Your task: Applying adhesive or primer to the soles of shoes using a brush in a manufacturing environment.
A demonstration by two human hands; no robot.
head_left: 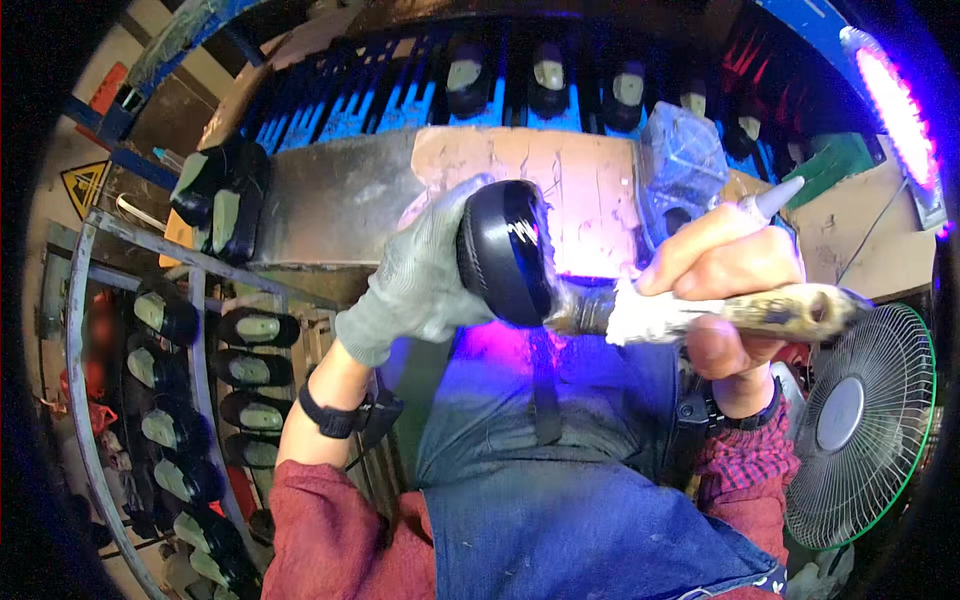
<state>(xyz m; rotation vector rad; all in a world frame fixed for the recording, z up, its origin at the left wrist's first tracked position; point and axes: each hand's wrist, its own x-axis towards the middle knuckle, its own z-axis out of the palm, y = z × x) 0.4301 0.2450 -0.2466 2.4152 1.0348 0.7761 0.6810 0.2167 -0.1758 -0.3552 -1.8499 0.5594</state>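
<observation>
Shoe: black, glossy (495, 265), just above picture centre; all clock hours below read from it.
Left hand: gloved in grey (410, 280), at 9 o'clock, wrapped round the shoe's near side; fingertips partly hidden.
Right hand: bare (735, 262), at 3 o'clock, closed round the brush; grey cover (778, 197) on one finger.
Brush: stained handle (775, 308), reaching out between 3 and 4 o'clock; white crust or wrap near its head, can't tell which.
Bristles: dark tip (566, 318) at the shoe's edge, about 4 o'clock; contact looks likely, overlap hides the exact line.
Good technique: probably short, light strokes along the edge, tip kept off the glossy upper; glove turns the shoe, brush angle stays steady. Loose bits from the white part could drop on the work, so best watch that.
Tabletop: metal surface (330, 210), about 10 o'clock; tan sheet (590, 190) on it at 1 o'clock.
Blue container: plastic-looking (685, 155), 2 o'clock.
Other shoes: dark pair (228, 205) between 9 and 10; row (548, 85) from 12 to 2.
Rack: metal frame (82, 290), loaded with shoes, 8 o'clock.
Fan: (842, 412), 4 o'clock.
Lamp: lit (895, 112), between 2 and 3.
</observation>
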